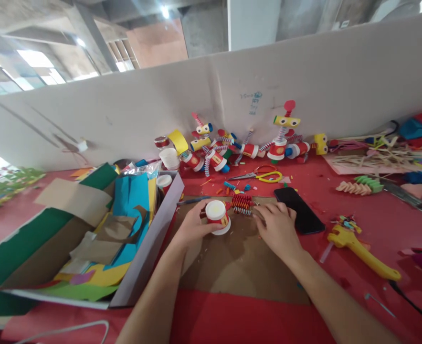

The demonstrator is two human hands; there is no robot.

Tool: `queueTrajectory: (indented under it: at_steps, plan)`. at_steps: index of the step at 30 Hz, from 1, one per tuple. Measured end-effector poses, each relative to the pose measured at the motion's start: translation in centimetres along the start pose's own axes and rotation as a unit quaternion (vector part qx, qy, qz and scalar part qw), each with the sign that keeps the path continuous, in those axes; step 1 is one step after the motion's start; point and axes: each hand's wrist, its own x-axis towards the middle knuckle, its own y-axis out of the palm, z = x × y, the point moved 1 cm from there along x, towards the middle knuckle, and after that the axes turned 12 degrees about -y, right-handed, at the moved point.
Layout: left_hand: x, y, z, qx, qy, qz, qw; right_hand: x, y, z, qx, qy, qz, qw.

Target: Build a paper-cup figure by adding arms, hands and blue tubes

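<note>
My left hand (pixel 193 223) is closed round a small red-and-white paper cup (pixel 219 226), which stands upside down with its white base up. To the right of the cup lies a cluster of red and orange coiled strips (pixel 241 199). A grey-and-white striped coil (pixel 242 210) is in front of them. My right hand (pixel 277 224) is at the right end of these coils with its fingers bent together. What its fingertips hold, if anything, is hidden. Both hands are over a brown board (pixel 228 265).
A box (pixel 150 248) of coloured paper stands left. Scissors (pixel 259 176) and paper-cup figures (pixel 277 148) are behind the board. Right of it lie a black phone (pixel 300 210), a yellow glue gun (pixel 363 251) with a cord, and thin sticks (pixel 375 160). A grey partition (pixel 132 110) rises behind.
</note>
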Motion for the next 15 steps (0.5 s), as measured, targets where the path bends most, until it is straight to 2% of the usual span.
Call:
queueTrajectory:
  at_steps: [4,6,15]
  plan:
    - [0.2,0.1,0.7,0.032,-0.009,0.053,0.998,-0.4,0.2,0.1,0.009,-0.013,-0.011,1.000]
    - [0.3,0.2,1.0,0.035,0.001,0.058,0.998,-0.6,0.2,0.2,0.018,-0.019,-0.022,0.999]
    - [0.8,0.2,1.4,0.021,0.017,-0.013,1.000,-0.6,-0.3,0.7,0.051,-0.048,-0.074,0.995]
